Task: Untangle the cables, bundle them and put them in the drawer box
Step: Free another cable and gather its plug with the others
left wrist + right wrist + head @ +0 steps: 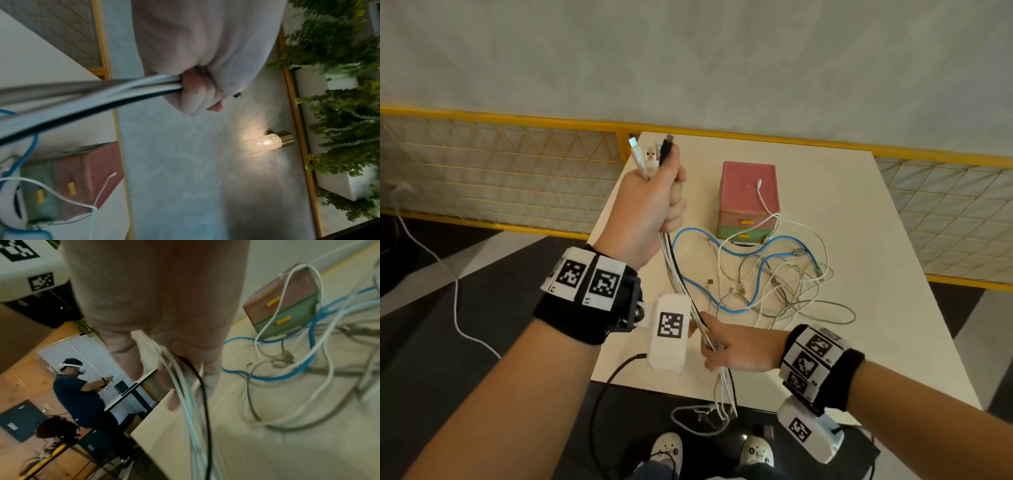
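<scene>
**Combing the strands straight**

The left hand [650, 202] fisted the plugs [652, 154]; the right hand [736, 346] pinched the same cables [678, 274] nearer. Best kept taut, sliding slowly. The box [750, 198] stood far right, drawers closed, beside the tangle [774, 284].

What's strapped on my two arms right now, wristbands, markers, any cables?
Both forearms are bare, no sleeves. Each wrist wears a black band ringed with white square-code tags. A white tagged camera pod hangs under each wrist; a black cable trails from the left one.

Soft even light; wrist views blurred, wall lamp [267, 142] glowing warm
</scene>
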Tool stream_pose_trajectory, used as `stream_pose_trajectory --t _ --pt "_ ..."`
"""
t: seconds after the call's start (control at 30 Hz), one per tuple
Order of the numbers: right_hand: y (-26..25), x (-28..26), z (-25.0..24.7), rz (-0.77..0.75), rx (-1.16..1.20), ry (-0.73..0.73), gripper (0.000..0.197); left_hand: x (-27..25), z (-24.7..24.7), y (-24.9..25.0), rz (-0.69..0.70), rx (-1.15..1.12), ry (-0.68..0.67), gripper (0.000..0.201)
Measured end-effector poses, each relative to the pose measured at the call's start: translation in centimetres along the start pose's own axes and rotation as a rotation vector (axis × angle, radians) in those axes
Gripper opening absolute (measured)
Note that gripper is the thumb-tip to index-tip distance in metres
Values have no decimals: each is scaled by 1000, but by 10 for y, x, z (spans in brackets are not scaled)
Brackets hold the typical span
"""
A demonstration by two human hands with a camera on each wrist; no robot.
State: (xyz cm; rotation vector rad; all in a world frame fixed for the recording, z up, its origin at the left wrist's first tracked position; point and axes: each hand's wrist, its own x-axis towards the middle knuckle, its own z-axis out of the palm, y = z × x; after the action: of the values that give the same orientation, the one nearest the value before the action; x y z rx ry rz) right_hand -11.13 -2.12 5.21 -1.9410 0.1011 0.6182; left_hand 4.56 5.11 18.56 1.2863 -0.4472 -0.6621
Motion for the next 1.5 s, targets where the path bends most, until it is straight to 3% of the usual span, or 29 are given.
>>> stream_pose_trajectory --t 0.1,0.27,0.4,0.5,0.67,0.77,0.87,1.03,1.13,1.23,1.33,1.5 --pt "11 12 -23 118 -214 21 60 1 -5 -12 -68 71 -8 39" --pt "39 50 -61 234 -380 395 35 2 -6 -31 -159 164 -28 50" --pt "45 80 -49 338 -539 325 19 9 -6 -44 -192 154 90 48" --pt "48 93 -33 390 -631 370 19 11 -9 -49 -182 169 117 47" --pt "53 101 -25 451 -626 487 27 4 -16 -46 -194 207 71 47" --pt "55 99 -30 479 -447 541 26 2 -18 -45 -177 260 35 40" --pt "52 89 -39 402 -194 614 24 1 -25 -49 -168 283 33 37" --pt "18 48 -65 120 -8 823 16 6 -35 -69 -211 221 141 50" --pt "-7 20 -71 -60 187 885 10 10 -26 -78 -242 192 167 48" --pt "-25 -1 -66 -170 253 859 14 11 -4 -79 -252 168 44 49" --pt "-28 -8 -58 -205 213 797 18 9 18 -74 -177 141 -92 50" --pt "-22 -19 -50 -265 181 708 30 10 34 -57 -69 36 -115 39"
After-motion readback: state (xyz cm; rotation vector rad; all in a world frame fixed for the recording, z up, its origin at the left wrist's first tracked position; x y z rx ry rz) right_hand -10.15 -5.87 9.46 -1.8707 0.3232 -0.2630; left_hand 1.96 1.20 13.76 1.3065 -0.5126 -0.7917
